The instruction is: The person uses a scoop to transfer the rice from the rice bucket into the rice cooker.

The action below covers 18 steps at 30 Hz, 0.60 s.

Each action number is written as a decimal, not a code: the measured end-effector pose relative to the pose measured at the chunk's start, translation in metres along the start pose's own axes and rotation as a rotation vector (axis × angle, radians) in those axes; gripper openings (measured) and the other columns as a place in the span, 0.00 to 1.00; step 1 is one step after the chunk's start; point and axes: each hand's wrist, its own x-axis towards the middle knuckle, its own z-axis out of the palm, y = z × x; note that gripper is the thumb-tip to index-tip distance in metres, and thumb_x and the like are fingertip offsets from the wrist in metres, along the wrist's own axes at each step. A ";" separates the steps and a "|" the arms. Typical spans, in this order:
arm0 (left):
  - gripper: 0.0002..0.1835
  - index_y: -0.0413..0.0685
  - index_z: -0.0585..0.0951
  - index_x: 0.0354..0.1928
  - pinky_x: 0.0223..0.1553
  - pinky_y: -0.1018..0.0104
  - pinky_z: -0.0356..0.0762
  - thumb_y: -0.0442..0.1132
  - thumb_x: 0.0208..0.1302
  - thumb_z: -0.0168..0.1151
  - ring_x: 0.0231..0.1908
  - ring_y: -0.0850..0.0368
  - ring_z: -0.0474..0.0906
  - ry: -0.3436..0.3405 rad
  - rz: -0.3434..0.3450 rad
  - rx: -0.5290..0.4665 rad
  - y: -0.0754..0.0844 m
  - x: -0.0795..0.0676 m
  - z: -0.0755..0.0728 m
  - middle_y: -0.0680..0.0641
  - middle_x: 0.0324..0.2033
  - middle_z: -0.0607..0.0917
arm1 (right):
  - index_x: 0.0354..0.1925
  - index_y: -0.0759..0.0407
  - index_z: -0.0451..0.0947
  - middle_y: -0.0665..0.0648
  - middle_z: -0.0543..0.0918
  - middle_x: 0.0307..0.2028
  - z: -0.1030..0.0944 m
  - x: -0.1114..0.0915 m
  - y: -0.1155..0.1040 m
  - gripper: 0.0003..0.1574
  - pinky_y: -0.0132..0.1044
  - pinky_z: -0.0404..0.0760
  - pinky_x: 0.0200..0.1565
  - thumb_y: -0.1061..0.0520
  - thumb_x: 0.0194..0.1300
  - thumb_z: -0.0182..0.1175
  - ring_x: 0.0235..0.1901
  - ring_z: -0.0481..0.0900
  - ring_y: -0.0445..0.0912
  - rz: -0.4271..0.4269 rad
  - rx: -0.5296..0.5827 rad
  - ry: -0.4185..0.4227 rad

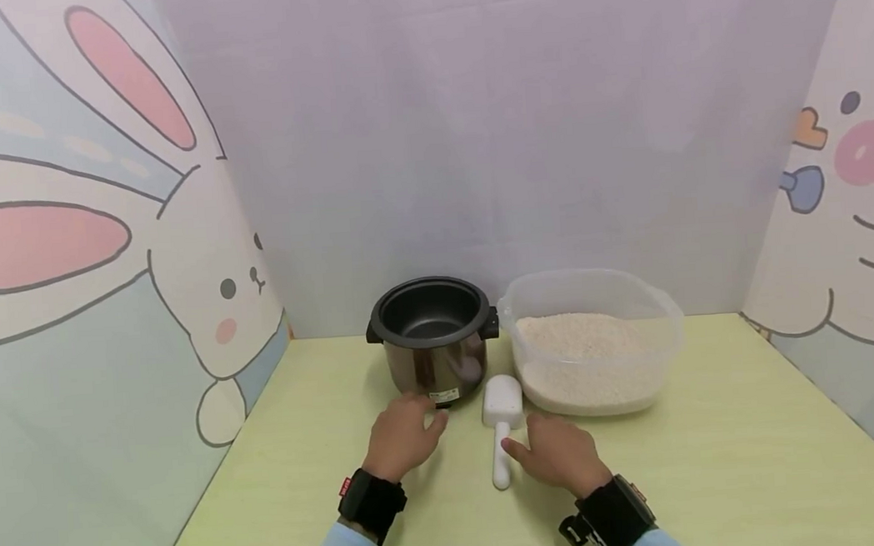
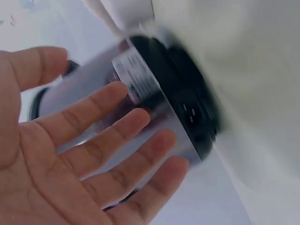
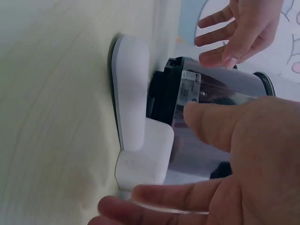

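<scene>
A white scoop lies face down on the table, its handle toward the person. Over the right side of that handle hovers my right hand, thumb apart from the fingers and nothing held; the right wrist view shows a gap between it and the scoop. My left hand is in front of a dark rice cooker without a lid. In the left wrist view its fingers are spread before the cooker's labelled side; whether they touch it I cannot tell.
Right of the cooker stands a clear plastic tub partly filled with rice-like grains. The pale yellow table ends at a plain curtain behind. Cartoon-printed panels flank both sides.
</scene>
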 end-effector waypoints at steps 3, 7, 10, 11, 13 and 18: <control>0.11 0.44 0.89 0.39 0.38 0.53 0.82 0.41 0.72 0.61 0.42 0.47 0.84 0.013 -0.047 -0.045 -0.011 0.005 -0.006 0.45 0.41 0.88 | 0.22 0.55 0.72 0.52 0.73 0.20 0.005 0.004 -0.007 0.31 0.44 0.68 0.21 0.34 0.70 0.60 0.20 0.71 0.47 0.043 -0.014 -0.024; 0.11 0.45 0.90 0.39 0.33 0.55 0.81 0.39 0.72 0.59 0.40 0.48 0.84 0.023 -0.152 -0.094 -0.025 0.011 -0.013 0.44 0.42 0.87 | 0.17 0.52 0.70 0.51 0.72 0.19 0.008 0.009 -0.019 0.36 0.44 0.66 0.22 0.29 0.69 0.57 0.19 0.71 0.47 0.087 -0.035 -0.048; 0.13 0.44 0.89 0.42 0.26 0.56 0.78 0.40 0.72 0.57 0.35 0.50 0.83 0.034 -0.226 -0.115 -0.034 0.017 -0.016 0.43 0.42 0.87 | 0.17 0.52 0.71 0.51 0.72 0.19 0.010 0.012 -0.026 0.39 0.44 0.66 0.24 0.25 0.68 0.55 0.19 0.71 0.47 0.115 -0.060 -0.081; 0.13 0.43 0.89 0.43 0.25 0.56 0.78 0.41 0.72 0.57 0.33 0.50 0.82 0.043 -0.248 -0.118 -0.037 0.019 -0.017 0.43 0.41 0.87 | 0.17 0.52 0.71 0.51 0.73 0.19 0.011 0.013 -0.028 0.39 0.44 0.67 0.24 0.24 0.67 0.55 0.19 0.71 0.47 0.118 -0.070 -0.092; 0.14 0.41 0.88 0.44 0.22 0.57 0.76 0.41 0.73 0.56 0.28 0.51 0.80 0.079 -0.289 -0.134 -0.041 0.023 -0.018 0.43 0.40 0.88 | 0.16 0.52 0.72 0.52 0.73 0.19 0.013 0.014 -0.031 0.41 0.45 0.67 0.25 0.23 0.67 0.54 0.19 0.71 0.47 0.116 -0.081 -0.104; 0.16 0.42 0.87 0.43 0.23 0.58 0.75 0.45 0.74 0.56 0.26 0.52 0.80 0.207 -0.381 -0.215 -0.054 0.040 -0.019 0.43 0.37 0.88 | 0.16 0.53 0.73 0.54 0.74 0.19 0.016 0.017 -0.035 0.41 0.45 0.69 0.25 0.22 0.65 0.56 0.19 0.73 0.49 0.110 -0.117 -0.115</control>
